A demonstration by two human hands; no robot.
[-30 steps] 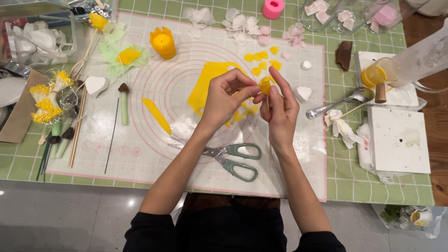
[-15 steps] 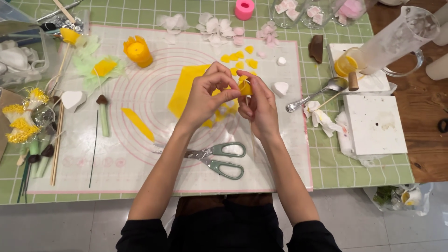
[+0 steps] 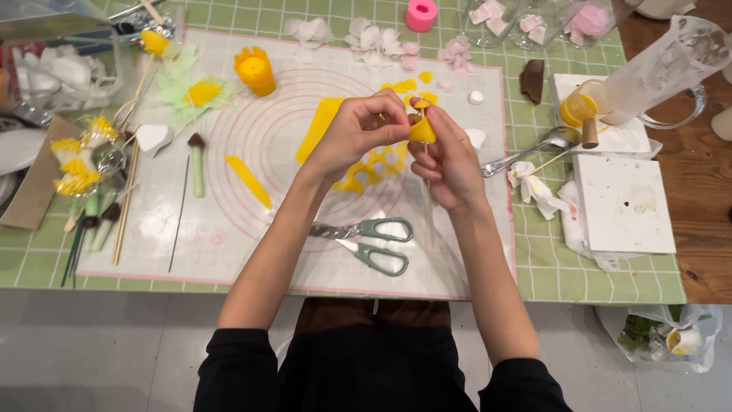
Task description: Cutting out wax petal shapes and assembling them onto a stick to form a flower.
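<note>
Both hands meet above the white silicone mat (image 3: 305, 252) and work on a small yellow clay flower piece (image 3: 422, 130) on a thin stick. My left hand (image 3: 358, 133) pinches its left side with thumb and fingers. My right hand (image 3: 450, 160) cups it and grips the stick from the right. Beneath the hands lies a rolled yellow clay sheet (image 3: 320, 126) with cut-out holes, and small yellow cut shapes (image 3: 412, 82) lie just beyond.
Green-handled scissors (image 3: 374, 240) lie near the front of the mat. A yellow strip (image 3: 248, 179), a yellow cup mould (image 3: 255, 70), finished flowers and stems (image 3: 80, 172) sit left. A spoon (image 3: 526, 152), white block (image 3: 621, 202), plastic pitcher (image 3: 656, 72) sit right.
The view has shifted, so the table sits differently in frame. My hands stay together on the yellow piece, with the fingers turning and pressing it slightly.
</note>
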